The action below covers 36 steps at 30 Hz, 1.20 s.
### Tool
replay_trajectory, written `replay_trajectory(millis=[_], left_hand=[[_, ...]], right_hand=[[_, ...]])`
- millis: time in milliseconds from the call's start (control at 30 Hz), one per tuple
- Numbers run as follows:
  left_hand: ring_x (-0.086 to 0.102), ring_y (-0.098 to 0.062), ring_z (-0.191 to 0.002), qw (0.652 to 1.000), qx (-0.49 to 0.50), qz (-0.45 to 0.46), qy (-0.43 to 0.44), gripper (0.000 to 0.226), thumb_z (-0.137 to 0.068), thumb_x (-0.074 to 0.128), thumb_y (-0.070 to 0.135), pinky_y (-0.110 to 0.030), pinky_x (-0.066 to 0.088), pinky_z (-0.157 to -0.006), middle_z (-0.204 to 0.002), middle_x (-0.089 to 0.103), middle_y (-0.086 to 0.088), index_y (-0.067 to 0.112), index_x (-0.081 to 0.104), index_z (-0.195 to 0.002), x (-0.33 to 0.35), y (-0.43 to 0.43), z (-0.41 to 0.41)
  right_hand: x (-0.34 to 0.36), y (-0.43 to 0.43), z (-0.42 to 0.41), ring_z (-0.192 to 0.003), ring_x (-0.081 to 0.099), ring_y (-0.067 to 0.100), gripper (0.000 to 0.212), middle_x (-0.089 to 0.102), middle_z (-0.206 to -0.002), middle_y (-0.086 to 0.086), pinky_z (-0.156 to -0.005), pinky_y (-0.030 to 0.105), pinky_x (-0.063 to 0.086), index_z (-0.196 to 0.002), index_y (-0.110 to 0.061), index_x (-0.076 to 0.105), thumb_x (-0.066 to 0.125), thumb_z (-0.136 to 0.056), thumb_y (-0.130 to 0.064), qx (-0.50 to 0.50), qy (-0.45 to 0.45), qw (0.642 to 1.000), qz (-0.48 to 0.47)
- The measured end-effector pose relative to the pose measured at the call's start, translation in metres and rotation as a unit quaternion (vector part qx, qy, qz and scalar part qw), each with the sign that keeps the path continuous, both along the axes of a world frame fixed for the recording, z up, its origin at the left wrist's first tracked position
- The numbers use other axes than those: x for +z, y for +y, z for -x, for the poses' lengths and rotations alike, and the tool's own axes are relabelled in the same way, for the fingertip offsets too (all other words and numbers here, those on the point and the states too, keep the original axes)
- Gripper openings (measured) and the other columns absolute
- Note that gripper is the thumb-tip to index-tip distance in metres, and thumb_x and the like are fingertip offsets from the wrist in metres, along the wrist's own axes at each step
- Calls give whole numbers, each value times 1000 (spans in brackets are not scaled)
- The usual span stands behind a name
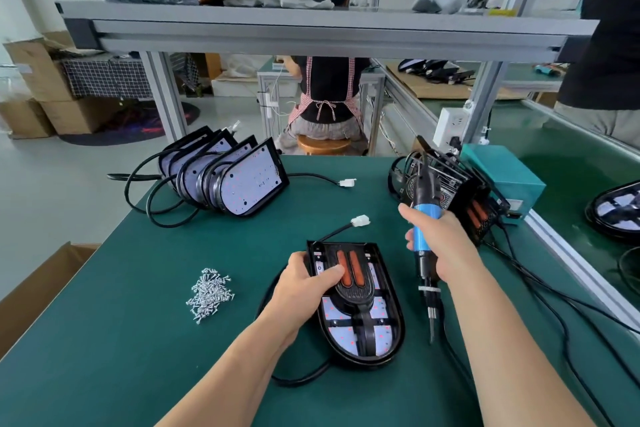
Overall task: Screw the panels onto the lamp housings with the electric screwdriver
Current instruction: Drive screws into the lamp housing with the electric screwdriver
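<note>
At lower centre, on the table point(138, 374), the left hand point(304, 284) grips the housing point(360, 333), thumb on its panel point(355, 293), the right hand point(440, 239) holds the screwdriver point(419, 240) bit-down just right of it, with loose screws point(207, 295) left and stacked housings point(228, 173) upper left.

One wide-angle camera on the person's head looks forward and down over the dark green matted workbench point(121, 357), close above the left hand point(304, 284) and right hand point(441, 239). Its upper field passes under a grey aluminium shelf rail point(311, 33) into the workshop beyond.
</note>
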<state>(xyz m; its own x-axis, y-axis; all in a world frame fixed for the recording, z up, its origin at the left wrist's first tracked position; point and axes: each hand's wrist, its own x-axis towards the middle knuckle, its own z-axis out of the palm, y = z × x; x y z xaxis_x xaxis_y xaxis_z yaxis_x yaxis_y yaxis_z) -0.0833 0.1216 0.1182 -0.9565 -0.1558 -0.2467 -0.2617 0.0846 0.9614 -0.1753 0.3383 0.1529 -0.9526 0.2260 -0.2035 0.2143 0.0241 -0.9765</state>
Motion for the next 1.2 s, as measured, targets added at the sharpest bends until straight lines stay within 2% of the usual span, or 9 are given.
replay_trajectory(millis=[200, 500, 633, 733, 800, 900, 1000, 1100, 1200], left_hand=[[66, -14, -105, 1000, 0, 5, -6, 45, -73, 81, 41, -40, 51, -100, -114, 68, 5, 27, 53, -106, 1, 0, -1], [73, -14, -93, 1000, -18, 21, -15, 30, -82, 79, 36, -36, 56, -92, -100, 77, 4, 19, 70, -105, 1, -4, 1], [62, -17, -73, 973, 5, 231, 4, 44, -83, 70, 56, -29, 47, -61, -79, 68, 2, 13, 64, -86, 9, -4, -1], [54, -24, -75, 894, 34, 446, 39, 47, -93, 50, 60, -33, 38, -64, -78, 57, 3, 14, 55, -83, 12, -2, -8], [53, -26, -90, 866, 45, 495, 57, 42, -97, 45, 53, -36, 41, -75, -92, 52, 2, 15, 60, -88, 13, -4, -10], [50, -33, -107, 872, 12, 488, 29, 40, -96, 50, 49, -40, 43, -95, -108, 48, -6, 12, 63, -105, 15, -12, -7], [50, -36, -113, 886, -11, 464, -13, 42, -94, 53, 47, -42, 45, -96, -114, 50, -10, 10, 59, -113, 19, -15, -3], [53, -38, -109, 883, -25, 468, -33, 40, -94, 55, 40, -40, 44, -89, -118, 54, -15, 8, 54, -118, 23, -14, 2], [51, -30, -84, 901, -20, 432, -36, 23, -92, 55, 29, -35, 37, -69, -97, 58, -9, 8, 48, -99, 22, -16, 6]], right_hand=[[-20, -8, 4, -62, 62, 17, 46, 66, -87, 11, -58, 28, 48, -112, -11, 50, 81, -83, -28, 37, -34, 997, -66], [-36, -27, -14, -89, 56, 29, 43, 55, -108, 6, -70, 36, 42, -111, -14, 45, 73, -81, -26, 23, 5, 912, -411], [-36, -27, -26, -117, 45, 31, 61, 47, -126, 9, -83, 40, 43, -134, -12, 44, 75, -86, -32, 22, 25, 882, -470], [-32, -30, -45, -115, 44, 33, 50, 49, -124, 13, -93, 44, 43, -133, -7, 52, 72, -89, -19, -10, 124, 884, -451], [-30, -36, -66, -110, 48, 32, 37, 53, -118, 11, -92, 41, 42, -126, -7, 58, 68, -90, -10, -27, 204, 884, -421], [-30, -43, -98, -104, 58, 26, 25, 59, -110, 3, -89, 35, 42, -121, -10, 61, 62, -96, -11, -5, 217, 902, -373], [-26, -43, -117, -103, 61, 24, 35, 67, -113, 2, -90, 33, 42, -136, -17, 55, 53, -102, -26, 43, 147, 918, -365], [-23, -51, -131, -105, 64, 19, 40, 69, -111, -4, -83, 22, 44, -143, -28, 48, 50, -103, -35, 118, 100, 925, -348], [-31, -67, -142, -88, 64, -7, 40, 69, -101, -22, -76, 3, 40, -130, -35, 50, 57, -97, -14, 143, 102, 959, -221]])
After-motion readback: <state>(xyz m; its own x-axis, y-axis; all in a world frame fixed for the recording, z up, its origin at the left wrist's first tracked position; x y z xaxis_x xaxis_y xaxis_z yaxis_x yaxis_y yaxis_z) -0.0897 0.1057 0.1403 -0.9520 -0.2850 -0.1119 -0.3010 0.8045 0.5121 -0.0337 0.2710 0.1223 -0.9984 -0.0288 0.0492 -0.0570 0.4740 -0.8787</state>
